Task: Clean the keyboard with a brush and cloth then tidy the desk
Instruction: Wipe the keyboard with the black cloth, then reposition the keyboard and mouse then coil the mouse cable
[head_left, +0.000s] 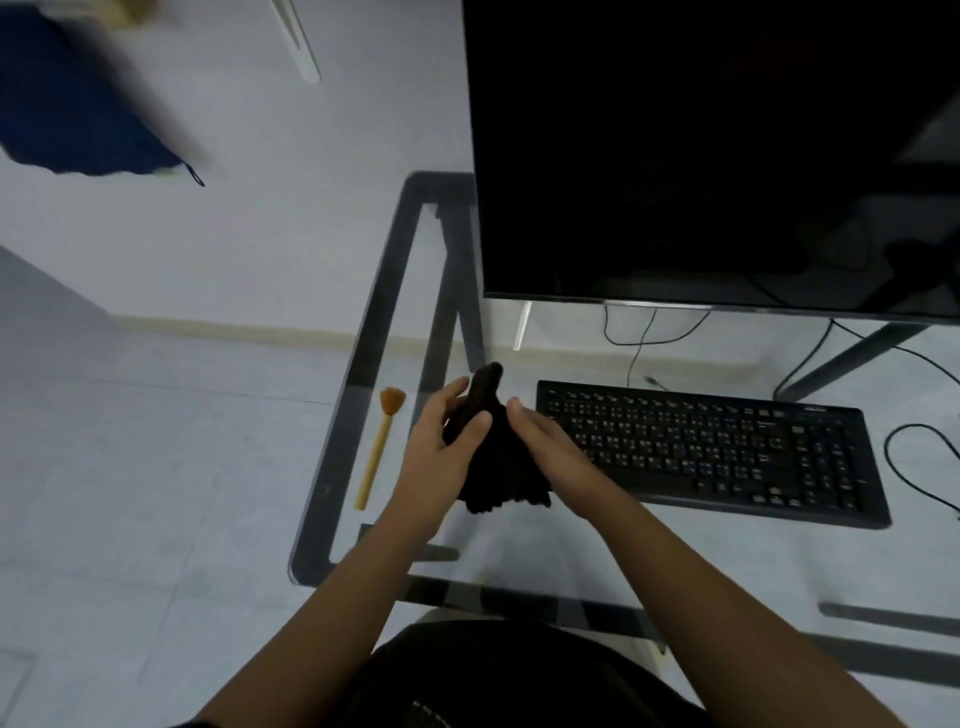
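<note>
Two hands' fingers around one dark, bunched cloth beside keyboard.

Glass-topped desk on a dark metal frame, with pale tiled floor visible through the glass. A large dark monitor fills the 1 o'clock area, black cables trailing beneath it. A white wall meets the floor at a cream skirting; a blurred blue object lies at 10 o'clock

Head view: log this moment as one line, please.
cloth: held in both hands, above desk | brush: lying on desk, left of hands | keyboard: untouched
</note>
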